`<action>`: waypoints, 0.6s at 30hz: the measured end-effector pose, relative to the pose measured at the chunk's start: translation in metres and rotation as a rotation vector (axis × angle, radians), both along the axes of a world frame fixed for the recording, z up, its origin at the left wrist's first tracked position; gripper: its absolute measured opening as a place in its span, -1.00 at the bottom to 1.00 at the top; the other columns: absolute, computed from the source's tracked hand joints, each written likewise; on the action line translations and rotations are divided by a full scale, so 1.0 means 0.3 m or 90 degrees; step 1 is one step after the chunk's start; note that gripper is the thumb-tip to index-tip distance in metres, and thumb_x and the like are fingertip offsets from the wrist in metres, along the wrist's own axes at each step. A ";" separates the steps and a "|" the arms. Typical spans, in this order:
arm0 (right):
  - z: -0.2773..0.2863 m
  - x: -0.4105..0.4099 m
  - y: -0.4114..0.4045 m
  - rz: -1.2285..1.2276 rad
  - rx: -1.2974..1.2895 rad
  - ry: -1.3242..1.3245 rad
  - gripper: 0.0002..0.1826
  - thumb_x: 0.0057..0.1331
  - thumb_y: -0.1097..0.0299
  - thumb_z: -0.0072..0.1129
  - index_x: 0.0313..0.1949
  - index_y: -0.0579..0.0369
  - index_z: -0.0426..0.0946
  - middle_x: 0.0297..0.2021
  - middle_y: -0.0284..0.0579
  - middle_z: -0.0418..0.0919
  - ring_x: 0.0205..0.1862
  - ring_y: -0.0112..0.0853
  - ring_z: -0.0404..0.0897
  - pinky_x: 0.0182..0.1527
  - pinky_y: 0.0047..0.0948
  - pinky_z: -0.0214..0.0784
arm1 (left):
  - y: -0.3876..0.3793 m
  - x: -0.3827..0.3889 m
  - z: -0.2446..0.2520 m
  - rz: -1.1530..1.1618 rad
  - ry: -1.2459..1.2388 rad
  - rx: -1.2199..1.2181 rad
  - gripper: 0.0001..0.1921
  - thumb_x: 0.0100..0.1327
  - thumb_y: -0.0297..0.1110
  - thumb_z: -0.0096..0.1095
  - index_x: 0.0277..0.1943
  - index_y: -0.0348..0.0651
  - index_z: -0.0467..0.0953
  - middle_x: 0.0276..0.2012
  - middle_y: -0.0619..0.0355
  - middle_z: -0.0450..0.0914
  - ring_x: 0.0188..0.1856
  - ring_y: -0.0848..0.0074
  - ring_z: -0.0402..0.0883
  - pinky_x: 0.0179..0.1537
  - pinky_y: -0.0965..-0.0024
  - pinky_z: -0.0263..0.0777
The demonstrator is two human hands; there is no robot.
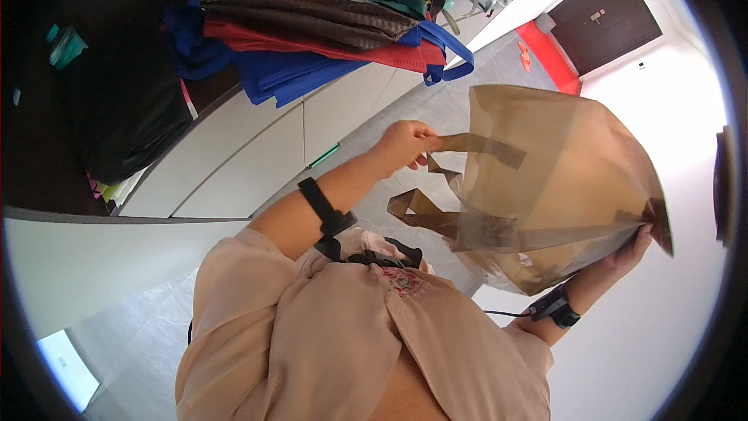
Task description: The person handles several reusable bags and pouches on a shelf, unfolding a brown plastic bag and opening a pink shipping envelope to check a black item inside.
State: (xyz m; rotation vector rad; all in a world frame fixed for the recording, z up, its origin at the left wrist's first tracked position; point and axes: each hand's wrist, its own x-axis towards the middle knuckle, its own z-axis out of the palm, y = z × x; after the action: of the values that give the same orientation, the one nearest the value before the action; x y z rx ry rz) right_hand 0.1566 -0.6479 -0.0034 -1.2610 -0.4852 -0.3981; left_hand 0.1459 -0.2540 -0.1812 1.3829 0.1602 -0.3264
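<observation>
A translucent brown shopping bag (pixel 561 169) is held up sideways in front of me, with its base to the right. One of its strap handles (pixel 482 145) is pinched between the fingers of my left hand (pixel 409 143). The other handle (pixel 432 213) hangs loose in a folded loop below that hand. At the bag's base, my right hand (pixel 628 254) grips the edge from beneath; the bag hides part of its fingers.
Folded cloth bags in blue (pixel 304 76), red (pixel 327 47) and dark brown (pixel 310 14) are piled on a dark countertop (pixel 213 93) over white cabinets (pixel 345 99). A black bag (pixel 125 123) lies farther left. Beyond are a red mat (pixel 549 55) and a dark door (pixel 605 20).
</observation>
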 end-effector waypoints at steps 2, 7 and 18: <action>-0.002 -0.004 0.025 -0.083 0.007 0.022 -0.48 0.23 0.27 0.09 0.09 0.34 0.27 0.04 0.02 0.41 0.04 -0.21 0.42 0.08 -0.19 0.29 | 0.023 -0.025 -0.025 0.054 0.002 -0.188 -0.78 0.21 -0.29 0.18 -0.16 -0.24 0.50 -0.33 0.16 0.57 -0.35 0.49 0.59 -0.27 0.47 0.51; -0.043 0.020 0.029 -0.121 -0.072 0.057 -0.45 0.25 0.26 0.10 0.13 0.35 0.23 0.06 0.00 0.39 0.06 -0.23 0.41 0.09 -0.25 0.27 | 0.065 -0.065 0.007 0.154 -0.068 -0.644 -0.88 0.28 -0.47 0.03 -0.16 -0.28 0.42 -0.26 0.08 0.55 -0.17 0.37 0.58 -0.05 0.31 0.50; -0.034 0.055 0.105 -0.109 -0.042 0.160 -0.44 0.28 0.22 0.02 0.18 0.28 0.19 0.11 -0.01 0.34 0.14 -0.22 0.34 0.17 -0.23 0.20 | 0.200 -0.179 0.041 -0.115 -0.245 -0.633 -0.61 0.34 -0.22 -0.08 0.17 -0.16 0.26 -0.45 0.28 0.36 -0.38 0.61 0.35 0.04 0.27 0.30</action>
State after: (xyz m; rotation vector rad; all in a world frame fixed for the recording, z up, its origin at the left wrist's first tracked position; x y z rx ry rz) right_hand 0.1731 -0.6164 -0.0136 -1.3990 -0.1785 -0.3630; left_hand 0.0923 -0.1941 -0.1689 0.4477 -0.4090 -0.2278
